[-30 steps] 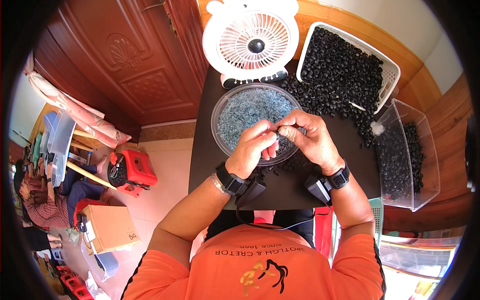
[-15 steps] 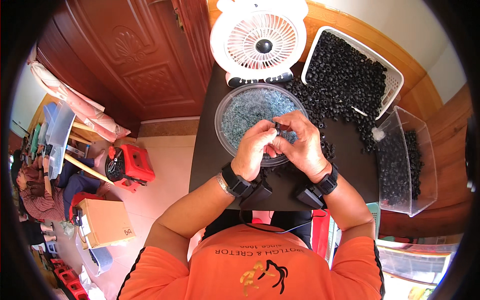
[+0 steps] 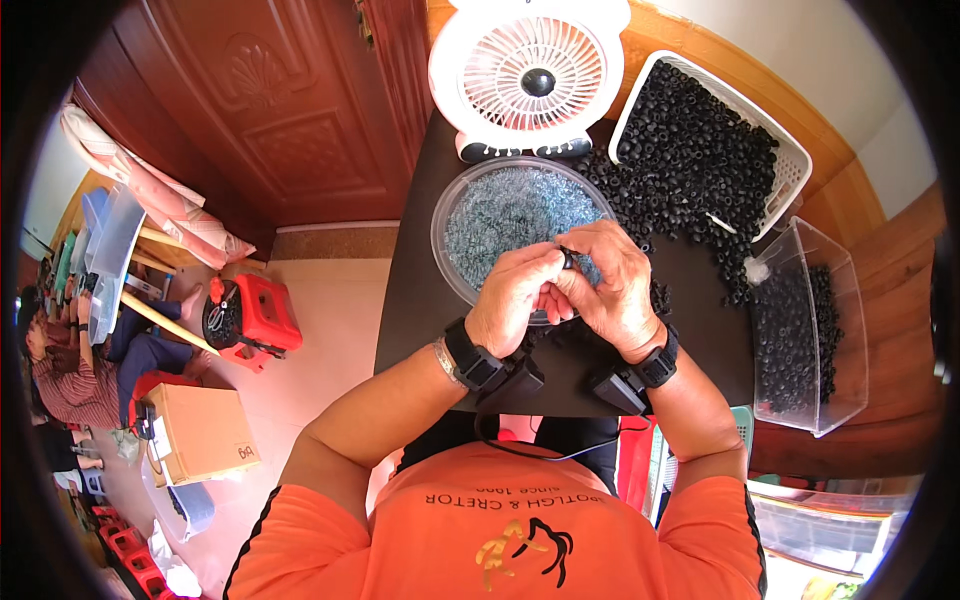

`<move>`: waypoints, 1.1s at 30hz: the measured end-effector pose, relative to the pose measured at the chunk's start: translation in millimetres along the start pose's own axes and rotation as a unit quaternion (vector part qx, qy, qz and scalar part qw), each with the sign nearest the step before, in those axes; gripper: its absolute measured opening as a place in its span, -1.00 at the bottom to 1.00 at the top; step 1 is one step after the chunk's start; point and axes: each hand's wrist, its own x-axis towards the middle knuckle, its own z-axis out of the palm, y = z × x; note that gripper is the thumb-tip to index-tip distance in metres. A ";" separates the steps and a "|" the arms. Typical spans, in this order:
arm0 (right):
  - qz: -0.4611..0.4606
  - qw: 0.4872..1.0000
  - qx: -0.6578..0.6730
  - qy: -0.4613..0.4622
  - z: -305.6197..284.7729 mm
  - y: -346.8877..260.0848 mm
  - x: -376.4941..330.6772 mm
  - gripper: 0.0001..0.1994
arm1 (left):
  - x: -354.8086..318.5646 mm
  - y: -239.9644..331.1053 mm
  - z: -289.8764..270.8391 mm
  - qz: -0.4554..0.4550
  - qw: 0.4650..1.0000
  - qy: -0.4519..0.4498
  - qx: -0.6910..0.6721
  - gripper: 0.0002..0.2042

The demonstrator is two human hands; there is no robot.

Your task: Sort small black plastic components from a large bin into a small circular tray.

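Note:
A small black ring-shaped piece (image 3: 570, 260) is pinched between the fingertips of both my hands, partly hidden by them. My left hand (image 3: 512, 292) closes on it from the left, thumb up. From the other side my right hand (image 3: 612, 290) bends its fingers over the same piece. Both are held over the near right rim of a round clear tub (image 3: 440, 228) full of small bluish translucent pieces (image 3: 510, 215). Loose black ring-shaped pieces (image 3: 630, 190) lie heaped to the right of the tub.
A white fan (image 3: 538, 82) stands behind the tub. At the far right, a white basket (image 3: 790, 160) spills black pieces onto the dark table (image 3: 410, 300). A clear bin (image 3: 845, 370) with more of them is at the right edge. Another person sits at far left.
My hands stay together and have shifted slightly right relative to the tub. My fingers have closed further over the small black piece. The view has moved a little.

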 end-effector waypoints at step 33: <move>0.174 0.640 -0.620 0.419 -234.8 -0.6 -14.3 -0.72 | 4.8 7.4 -7.5 0.034 0.999 0.029 0.024 -0.73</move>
